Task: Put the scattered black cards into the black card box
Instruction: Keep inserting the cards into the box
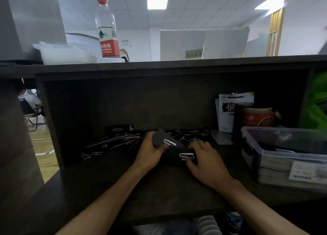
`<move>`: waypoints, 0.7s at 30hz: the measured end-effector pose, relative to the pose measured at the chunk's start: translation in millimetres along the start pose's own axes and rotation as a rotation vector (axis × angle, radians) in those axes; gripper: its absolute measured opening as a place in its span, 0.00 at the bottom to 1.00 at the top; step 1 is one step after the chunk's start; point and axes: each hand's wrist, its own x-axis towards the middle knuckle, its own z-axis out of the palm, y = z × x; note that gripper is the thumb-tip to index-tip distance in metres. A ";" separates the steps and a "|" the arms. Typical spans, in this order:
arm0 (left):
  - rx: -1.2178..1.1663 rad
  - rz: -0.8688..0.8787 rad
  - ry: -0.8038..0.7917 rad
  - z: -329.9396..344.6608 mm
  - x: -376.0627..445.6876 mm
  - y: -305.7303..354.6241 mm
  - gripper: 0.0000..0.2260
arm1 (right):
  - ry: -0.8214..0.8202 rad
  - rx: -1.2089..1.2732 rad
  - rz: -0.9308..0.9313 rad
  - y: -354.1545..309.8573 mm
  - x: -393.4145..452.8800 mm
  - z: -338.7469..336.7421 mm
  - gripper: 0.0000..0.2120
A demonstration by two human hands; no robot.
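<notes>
Left fingers (150, 137) pinching a tilted black card stack (163, 139), right hand (205, 156) curled gripping black card box (180, 156) on desk (123, 190), loose cards (113, 142) scattered behind.

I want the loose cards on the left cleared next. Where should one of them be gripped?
Take a loose card by its near long edge, coming from the front right: it lies flat at the fan's outer end, so that edge is free to lift, probably with a fingertip slid under.
</notes>
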 end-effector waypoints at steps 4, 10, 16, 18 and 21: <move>0.223 -0.003 -0.162 3.3 -2.1 -6.1 0.12 | 0.034 0.054 0.050 0.0 -1.1 -0.3 0.27; 0.610 0.117 -0.057 -7.8 24.7 -9.2 0.14 | 0.009 -0.001 -0.041 3.1 1.0 4.4 0.17; 1.015 0.008 -0.085 6.2 74.5 -6.2 0.18 | 0.040 0.022 -0.066 6.4 3.2 7.3 0.13; 1.086 0.015 -0.093 15.0 80.4 -10.6 0.17 | 0.046 0.025 -0.065 7.5 2.7 8.5 0.12; 1.149 0.098 -0.015 22.2 79.9 -16.9 0.11 | 0.059 0.028 -0.071 8.0 2.5 9.7 0.12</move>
